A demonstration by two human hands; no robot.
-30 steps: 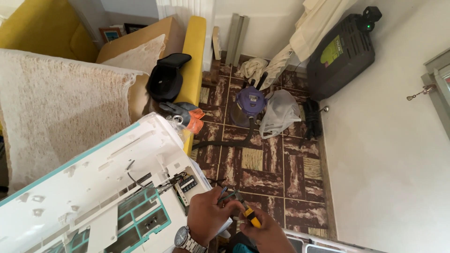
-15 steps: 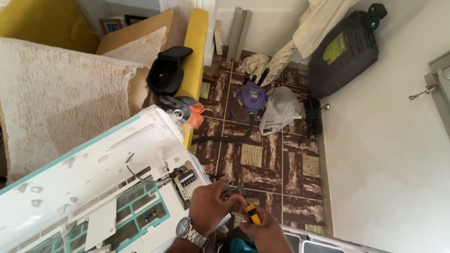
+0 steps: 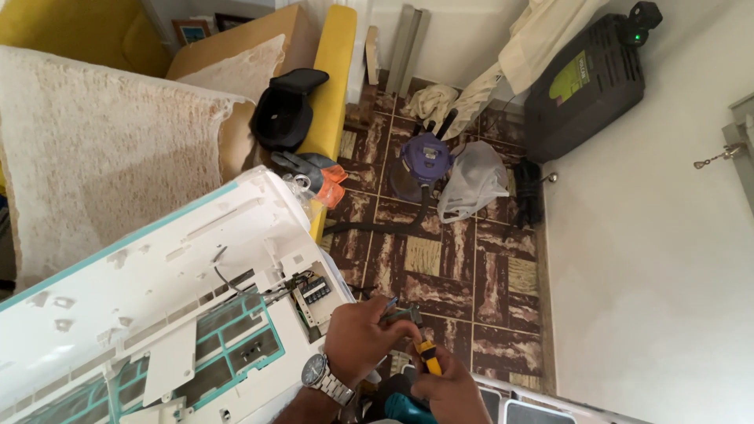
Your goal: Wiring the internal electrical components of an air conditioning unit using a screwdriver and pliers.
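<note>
two hands [image 3: 393, 353], yellow-handled pliers [image 3: 428, 357], wires [image 3: 395, 308]

Both hands low in view, close together, nearly touching. Left hand [image 3: 363, 339] raised from a bare forearm, wrist banded by a metal watch, back turned up, fingers [image 3: 393, 318] curled inward and pinched tight around something thin. Right hand [image 3: 452, 386] just below and to the right, knuckles up, fist closed in a firm grip, thumb side toward the left hand. Right forearm out of view.
</note>
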